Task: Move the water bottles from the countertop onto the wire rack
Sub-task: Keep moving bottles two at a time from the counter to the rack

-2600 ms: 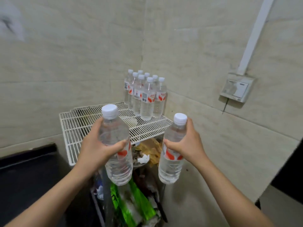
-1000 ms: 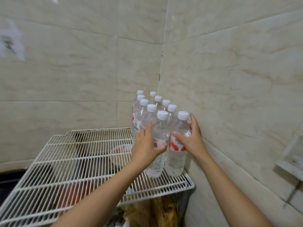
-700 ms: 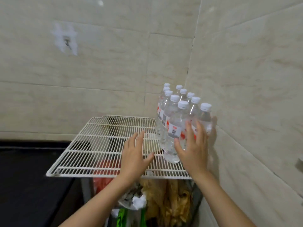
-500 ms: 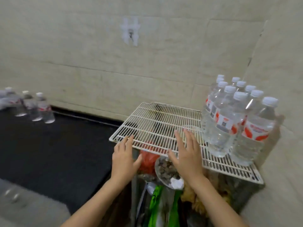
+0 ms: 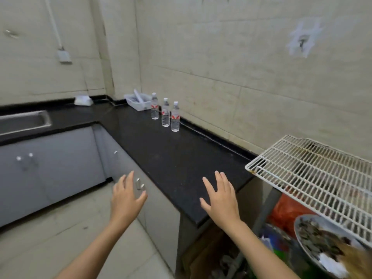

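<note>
Three clear water bottles with white caps and red labels stand in a row on the black countertop [image 5: 181,162] near the wall: one [image 5: 154,106] farthest, one [image 5: 165,113] in the middle, one [image 5: 175,117] nearest. The white wire rack [image 5: 314,170] juts in at the right; its visible part carries no bottles. My left hand [image 5: 126,196] is open with fingers spread, in front of the cabinet. My right hand [image 5: 220,196] is open over the counter's near corner. Both hands hold nothing and are far from the bottles.
A white plastic basket [image 5: 136,100] sits behind the bottles. A steel sink [image 5: 24,120] is at the left, grey cabinet doors [image 5: 60,164] below. Under the rack are a red bag [image 5: 289,210], a bowl of scraps [image 5: 322,240] and clutter.
Both hands let go of the two bottles set on the rack and pulled back empty. My view swung left, from the rack's corner to the countertop with three bottles.
</note>
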`<action>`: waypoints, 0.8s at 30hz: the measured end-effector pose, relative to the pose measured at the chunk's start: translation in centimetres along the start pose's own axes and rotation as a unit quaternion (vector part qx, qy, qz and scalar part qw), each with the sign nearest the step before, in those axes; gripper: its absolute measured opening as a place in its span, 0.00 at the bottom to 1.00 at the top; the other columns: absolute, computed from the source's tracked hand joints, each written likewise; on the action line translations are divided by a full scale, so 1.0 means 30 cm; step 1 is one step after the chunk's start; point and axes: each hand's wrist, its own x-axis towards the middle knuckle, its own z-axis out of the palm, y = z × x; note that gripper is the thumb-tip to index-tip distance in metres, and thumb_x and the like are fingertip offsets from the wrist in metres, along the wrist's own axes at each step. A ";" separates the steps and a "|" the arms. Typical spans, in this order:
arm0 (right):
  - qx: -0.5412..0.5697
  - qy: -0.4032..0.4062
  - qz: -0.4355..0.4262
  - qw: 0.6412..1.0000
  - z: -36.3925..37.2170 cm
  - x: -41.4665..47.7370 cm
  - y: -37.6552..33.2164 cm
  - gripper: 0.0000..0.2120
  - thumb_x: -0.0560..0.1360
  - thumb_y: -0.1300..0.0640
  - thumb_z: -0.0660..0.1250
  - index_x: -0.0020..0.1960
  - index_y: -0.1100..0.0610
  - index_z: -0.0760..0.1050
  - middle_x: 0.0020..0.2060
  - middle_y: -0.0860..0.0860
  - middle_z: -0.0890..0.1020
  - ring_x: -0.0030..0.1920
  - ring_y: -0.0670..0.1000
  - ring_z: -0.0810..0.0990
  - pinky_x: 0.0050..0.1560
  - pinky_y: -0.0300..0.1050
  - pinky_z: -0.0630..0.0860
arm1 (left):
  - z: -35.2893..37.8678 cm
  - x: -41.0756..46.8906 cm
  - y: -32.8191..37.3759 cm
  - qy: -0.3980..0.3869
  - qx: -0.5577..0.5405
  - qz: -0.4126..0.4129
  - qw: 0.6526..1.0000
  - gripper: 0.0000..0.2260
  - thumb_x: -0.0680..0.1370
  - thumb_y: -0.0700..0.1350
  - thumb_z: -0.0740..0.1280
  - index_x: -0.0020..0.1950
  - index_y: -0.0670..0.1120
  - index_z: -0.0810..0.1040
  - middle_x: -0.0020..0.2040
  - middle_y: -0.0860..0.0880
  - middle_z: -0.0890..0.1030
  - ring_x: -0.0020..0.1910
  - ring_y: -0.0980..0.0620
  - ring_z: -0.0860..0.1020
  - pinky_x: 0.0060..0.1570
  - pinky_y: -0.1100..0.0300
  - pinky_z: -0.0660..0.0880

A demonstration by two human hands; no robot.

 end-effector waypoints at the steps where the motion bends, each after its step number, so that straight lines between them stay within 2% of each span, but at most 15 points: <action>1: 0.015 -0.011 -0.011 1.000 0.024 0.028 -0.037 0.30 0.74 0.46 0.63 0.72 0.52 0.60 0.72 0.63 0.59 0.73 0.61 0.55 0.70 0.57 0.59 | -0.036 0.014 -0.050 0.008 0.010 -0.012 1.000 0.31 0.72 0.44 0.68 0.72 0.42 0.60 0.71 0.37 0.63 0.69 0.37 0.61 0.66 0.45 0.61; 2: 0.028 -0.016 -0.020 0.999 0.046 0.058 -0.076 0.29 0.76 0.46 0.59 0.73 0.51 0.54 0.74 0.61 0.54 0.75 0.59 0.49 0.72 0.55 0.53 | -0.071 0.030 -0.099 0.016 0.021 -0.021 0.999 0.31 0.73 0.45 0.68 0.72 0.42 0.60 0.71 0.38 0.63 0.69 0.38 0.61 0.66 0.45 0.61; 4: 0.043 -0.006 -0.035 0.998 0.079 0.122 -0.172 0.29 0.77 0.46 0.57 0.74 0.51 0.52 0.75 0.60 0.51 0.75 0.59 0.46 0.72 0.55 0.51 | -0.144 0.063 -0.200 0.028 0.046 -0.034 0.998 0.30 0.73 0.46 0.68 0.72 0.43 0.60 0.72 0.39 0.63 0.69 0.38 0.61 0.65 0.44 0.62; 6: 0.050 -0.001 -0.042 0.998 0.090 0.183 -0.289 0.29 0.75 0.48 0.61 0.73 0.53 0.56 0.74 0.63 0.55 0.74 0.61 0.49 0.71 0.57 0.53 | -0.215 0.103 -0.302 0.034 0.073 -0.044 0.996 0.29 0.73 0.47 0.67 0.71 0.44 0.61 0.72 0.40 0.63 0.69 0.39 0.60 0.64 0.44 0.62; 8: 0.043 0.002 -0.059 0.997 0.097 0.235 -0.406 0.29 0.72 0.51 0.67 0.70 0.55 0.63 0.70 0.66 0.63 0.72 0.65 0.58 0.68 0.61 0.60 | -0.278 0.145 -0.400 0.036 0.097 -0.048 0.993 0.29 0.74 0.48 0.66 0.72 0.44 0.61 0.72 0.41 0.62 0.70 0.40 0.60 0.64 0.45 0.62; 10: 0.026 0.013 -0.079 0.996 0.113 0.279 -0.520 0.31 0.64 0.52 0.75 0.64 0.58 0.72 0.62 0.68 0.73 0.64 0.67 0.70 0.58 0.63 0.71 | -0.332 0.191 -0.492 0.034 0.110 -0.058 0.992 0.28 0.74 0.48 0.65 0.72 0.44 0.60 0.73 0.42 0.62 0.70 0.41 0.59 0.64 0.45 0.62; 12: 0.039 0.004 -0.079 0.996 0.139 0.313 -0.626 0.32 0.58 0.53 0.79 0.60 0.58 0.76 0.57 0.67 0.77 0.59 0.66 0.75 0.52 0.63 0.75 | -0.369 0.233 -0.578 0.032 0.113 -0.068 0.991 0.28 0.74 0.48 0.65 0.72 0.45 0.60 0.73 0.42 0.62 0.70 0.41 0.59 0.65 0.46 0.62; 16: 0.033 -0.015 -0.083 0.996 0.216 0.374 -0.783 0.33 0.52 0.52 0.81 0.55 0.58 0.79 0.53 0.66 0.80 0.54 0.65 0.79 0.46 0.61 0.78 | -0.392 0.307 -0.722 0.022 0.121 -0.079 0.989 0.29 0.74 0.50 0.65 0.72 0.46 0.60 0.73 0.42 0.61 0.71 0.42 0.58 0.67 0.47 0.60; 20: 0.022 -0.075 -0.102 0.992 0.304 0.398 -0.862 0.33 0.51 0.53 0.82 0.55 0.58 0.79 0.53 0.66 0.80 0.54 0.66 0.79 0.45 0.61 0.78 | -0.334 0.339 -0.814 -0.008 0.119 -0.100 0.988 0.28 0.74 0.50 0.63 0.72 0.46 0.59 0.73 0.43 0.61 0.71 0.43 0.58 0.66 0.48 0.60; 24: 0.029 -0.093 -0.115 0.989 0.406 0.500 -0.902 0.34 0.52 0.53 0.81 0.56 0.58 0.79 0.54 0.66 0.79 0.55 0.66 0.78 0.47 0.63 0.77 | -0.263 0.424 -0.849 -0.052 0.128 -0.091 0.986 0.28 0.75 0.52 0.61 0.73 0.47 0.56 0.74 0.45 0.58 0.72 0.45 0.56 0.67 0.49 0.59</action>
